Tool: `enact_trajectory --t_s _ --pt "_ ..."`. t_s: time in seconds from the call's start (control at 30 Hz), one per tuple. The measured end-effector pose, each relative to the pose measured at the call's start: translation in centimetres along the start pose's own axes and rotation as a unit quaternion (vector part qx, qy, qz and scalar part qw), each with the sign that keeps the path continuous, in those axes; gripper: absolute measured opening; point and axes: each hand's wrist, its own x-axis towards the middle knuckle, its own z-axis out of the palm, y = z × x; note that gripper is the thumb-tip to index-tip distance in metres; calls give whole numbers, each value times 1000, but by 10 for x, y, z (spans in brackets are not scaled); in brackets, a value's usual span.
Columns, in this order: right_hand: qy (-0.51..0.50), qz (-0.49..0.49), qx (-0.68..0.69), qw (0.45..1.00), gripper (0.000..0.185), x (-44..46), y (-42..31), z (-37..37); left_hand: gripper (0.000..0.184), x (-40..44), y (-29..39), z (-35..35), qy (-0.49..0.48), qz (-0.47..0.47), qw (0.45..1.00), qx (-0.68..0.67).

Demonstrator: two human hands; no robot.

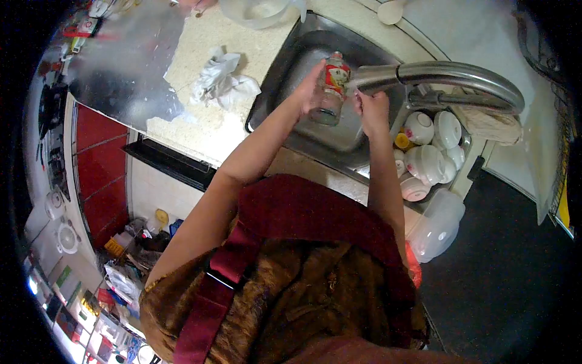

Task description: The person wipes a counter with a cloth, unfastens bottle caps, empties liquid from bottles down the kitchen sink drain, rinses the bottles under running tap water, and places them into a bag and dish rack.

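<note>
My left hand (310, 91) is wrapped around the side of a clear glass bottle (330, 100) with a red and white label. The bottle is tilted over the metal sink (291, 124), its narrow end pointing away from me. Just right of the bottle, the head of the steel faucet (379, 77) points toward it. My right hand (373, 112) is below the faucet head with its fingers curled closed. Whatever those fingers may hold is hidden or too small to make out.
Several white bowls (424, 162) are stacked right of the sink, near a clear plastic container (438, 225). A crumpled white cloth (223, 79) lies on the counter to the left. A translucent basin (260, 12) stands behind, and a pale ladle (391, 11) lies at the back.
</note>
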Motion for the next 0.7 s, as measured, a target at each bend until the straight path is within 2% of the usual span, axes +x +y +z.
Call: enact_trajectory --t_s 0.07,0.13,0.23,0.3,0.37,0.43,0.57,0.67,0.7 --pt "-62 31 134 989 21 6 3 -2 62 6 -2 -17 -21 -30 999 -34" --pt "-126 61 309 941 24 4 -8 10 57 8 -7 -23 -14 -29 999 -31" --pt "-58 44 304 950 24 -6 -36 37 49 17 -10 -29 23 -7 1000 -2" --pt "-71 40 269 960 25 -1 -32 37 50 22 -13 -33 54 -10 998 11" --pt "-149 36 271 950 24 12 -20 32 58 26 -17 -38 84 -39 996 12" --pt "-289 33 306 907 23 25 -13 21 59 18 -16 -26 113 -51 992 27" --pt "-113 2 192 975 17 7 -24 25 60 33 -27 -31 101 -80 992 -8" --pt "-26 -44 118 992 12 -11 -29 18 58 51 -27 -29 35 -88 992 -77" --pt "-8 -45 105 993 10 -12 -22 5 56 48 -25 -19 49 -60 995 -55"
